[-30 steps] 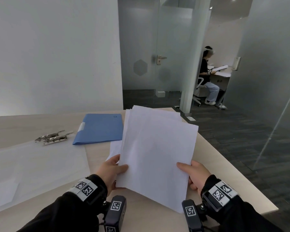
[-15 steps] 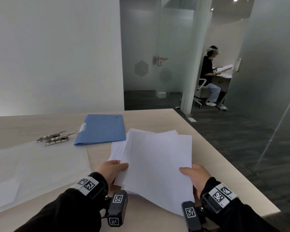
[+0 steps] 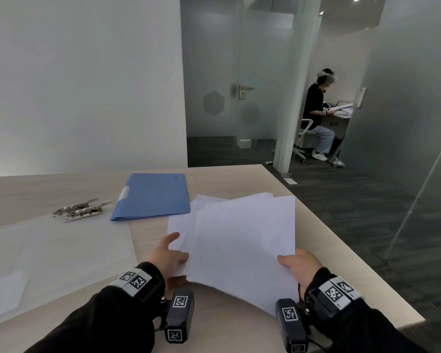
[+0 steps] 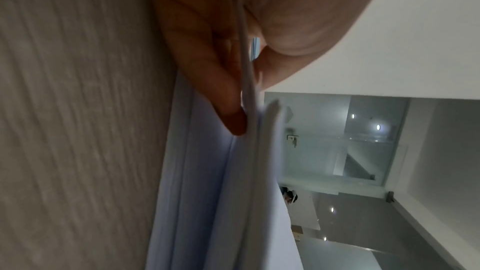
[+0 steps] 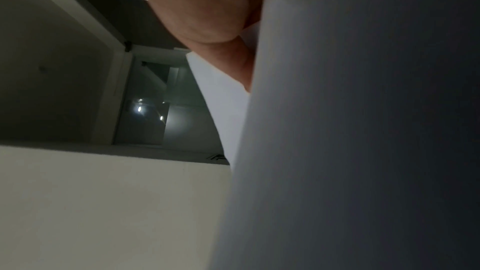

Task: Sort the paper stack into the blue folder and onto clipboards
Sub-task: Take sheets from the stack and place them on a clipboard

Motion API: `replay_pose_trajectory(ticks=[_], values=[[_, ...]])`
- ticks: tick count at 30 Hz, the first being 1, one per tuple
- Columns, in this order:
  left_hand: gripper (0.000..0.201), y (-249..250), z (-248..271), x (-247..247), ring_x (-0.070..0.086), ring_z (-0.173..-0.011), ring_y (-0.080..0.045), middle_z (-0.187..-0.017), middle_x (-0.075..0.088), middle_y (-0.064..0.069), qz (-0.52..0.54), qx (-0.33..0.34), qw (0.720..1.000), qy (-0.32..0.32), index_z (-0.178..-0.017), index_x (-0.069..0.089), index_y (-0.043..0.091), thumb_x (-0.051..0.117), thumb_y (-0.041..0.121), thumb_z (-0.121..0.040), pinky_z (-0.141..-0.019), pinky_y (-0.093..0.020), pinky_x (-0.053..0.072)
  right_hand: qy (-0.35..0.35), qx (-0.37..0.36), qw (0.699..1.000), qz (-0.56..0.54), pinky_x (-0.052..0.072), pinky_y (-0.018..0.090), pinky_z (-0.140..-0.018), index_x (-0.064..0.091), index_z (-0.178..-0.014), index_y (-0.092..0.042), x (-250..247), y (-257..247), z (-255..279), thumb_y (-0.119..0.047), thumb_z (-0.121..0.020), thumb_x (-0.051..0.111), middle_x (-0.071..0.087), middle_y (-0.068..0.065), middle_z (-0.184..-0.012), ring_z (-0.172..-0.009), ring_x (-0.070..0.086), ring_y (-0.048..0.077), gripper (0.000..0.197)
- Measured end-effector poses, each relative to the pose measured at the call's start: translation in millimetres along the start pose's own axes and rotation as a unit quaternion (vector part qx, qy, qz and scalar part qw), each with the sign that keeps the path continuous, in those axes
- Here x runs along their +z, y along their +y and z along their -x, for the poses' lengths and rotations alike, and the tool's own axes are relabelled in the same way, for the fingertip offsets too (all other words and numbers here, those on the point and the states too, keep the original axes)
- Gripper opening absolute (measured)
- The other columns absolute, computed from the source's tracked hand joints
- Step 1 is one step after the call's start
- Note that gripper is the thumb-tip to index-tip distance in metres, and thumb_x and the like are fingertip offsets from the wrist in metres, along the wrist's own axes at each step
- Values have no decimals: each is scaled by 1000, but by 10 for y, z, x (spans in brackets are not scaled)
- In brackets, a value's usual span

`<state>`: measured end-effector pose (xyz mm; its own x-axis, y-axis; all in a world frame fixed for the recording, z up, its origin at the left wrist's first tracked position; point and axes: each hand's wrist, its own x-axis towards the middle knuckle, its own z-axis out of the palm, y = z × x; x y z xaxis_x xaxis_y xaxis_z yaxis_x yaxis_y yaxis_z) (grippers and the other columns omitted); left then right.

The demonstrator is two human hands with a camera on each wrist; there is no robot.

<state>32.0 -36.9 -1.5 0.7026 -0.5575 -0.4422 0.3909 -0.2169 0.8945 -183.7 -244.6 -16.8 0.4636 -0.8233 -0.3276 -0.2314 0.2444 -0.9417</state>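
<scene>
A fanned stack of white paper (image 3: 242,240) lies low over the table's right part, its far edge near the blue folder (image 3: 153,196). My left hand (image 3: 169,253) pinches the stack's left edge, thumb on top; in the left wrist view its fingers (image 4: 221,93) sit under the sheets (image 4: 233,192). My right hand (image 3: 299,266) holds the near right corner, thumb on top; the paper (image 5: 350,151) fills the right wrist view. The folder lies closed and flat. Two transparent clipboards (image 3: 51,250) lie at the left, their metal clips (image 3: 82,210) at the far end.
The wooden table (image 3: 329,263) ends just right of the paper, with dark floor beyond. Behind the table stand a white wall and glass partitions. A person (image 3: 318,115) sits at a desk in the far room.
The paper stack has come down from a raised, tilted pose to nearly flat over the table. Both hands kept their hold and lowered with it.
</scene>
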Motion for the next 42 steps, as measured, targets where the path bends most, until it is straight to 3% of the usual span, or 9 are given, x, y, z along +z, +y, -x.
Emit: replay_pose_trajectory(ticks=[4,6,12,18,23,29,36,40,42], values=[[17,9,50,42,63,-85,-35,-109,67,-15,33,-14,999,11,-104,69,20,63,23,-88,-62,-39,53,-7,10,999,-39,55,51,-81,67,-99,2,-17,-38,50,7,-89,56,71,26,-98,-87,67,41,16],[26,4,66,49,63,-78,-34,-93,69,-16,38,-36,999,-14,-96,70,9,68,32,-85,-67,-38,51,-16,6,999,-47,55,44,-74,67,-98,2,-14,-40,62,8,-90,54,70,24,-95,-82,66,37,16],[10,20,90,90,65,-69,-34,-86,68,-24,2,8,999,-31,-83,66,1,70,10,-83,-77,-52,55,-30,7,998,-52,55,49,-80,68,-100,1,7,-46,81,5,-89,57,72,25,-99,-89,68,40,16],[17,38,84,68,69,-78,-37,-73,76,-15,-14,36,999,-20,-79,64,2,75,15,-82,-85,-53,55,-33,1,999,-43,51,54,-88,68,-96,2,17,-44,87,7,-89,57,70,26,-100,-88,66,39,15],[41,6,-66,3,70,-89,-42,-92,76,-18,-17,43,999,-4,-106,67,3,75,32,-78,-88,-57,54,-22,-1,999,-50,52,52,-86,68,-98,1,6,-18,67,8,-89,56,70,25,-99,-88,66,39,16],[48,4,-98,30,67,-96,-40,-117,63,-21,-39,59,997,10,-126,54,22,64,2,-83,-89,-55,54,-25,11,998,-63,51,56,-91,66,-102,0,-20,-35,46,5,-92,55,70,26,-105,-100,65,44,16],[33,-8,-13,88,68,-96,-38,-103,72,-20,-12,31,999,-19,-105,67,4,75,24,-80,-94,-51,52,-45,1,996,-81,54,43,-76,67,-100,-2,-20,-44,99,4,-93,54,71,21,-98,-86,66,35,16],[40,-12,-77,60,55,-64,-26,-75,59,-15,-95,61,994,-8,-64,55,17,83,43,-51,-69,-36,46,-44,6,996,-83,54,45,-78,68,-100,0,-8,-44,108,5,-91,56,72,21,-94,-85,67,36,17],[49,-21,-144,31,59,-65,-33,-76,64,-22,-102,67,992,-1,-67,60,10,83,48,-47,-69,-42,52,-44,6,996,-83,54,46,-79,68,-100,1,-1,-45,115,6,-90,56,71,22,-97,-86,67,37,17]])
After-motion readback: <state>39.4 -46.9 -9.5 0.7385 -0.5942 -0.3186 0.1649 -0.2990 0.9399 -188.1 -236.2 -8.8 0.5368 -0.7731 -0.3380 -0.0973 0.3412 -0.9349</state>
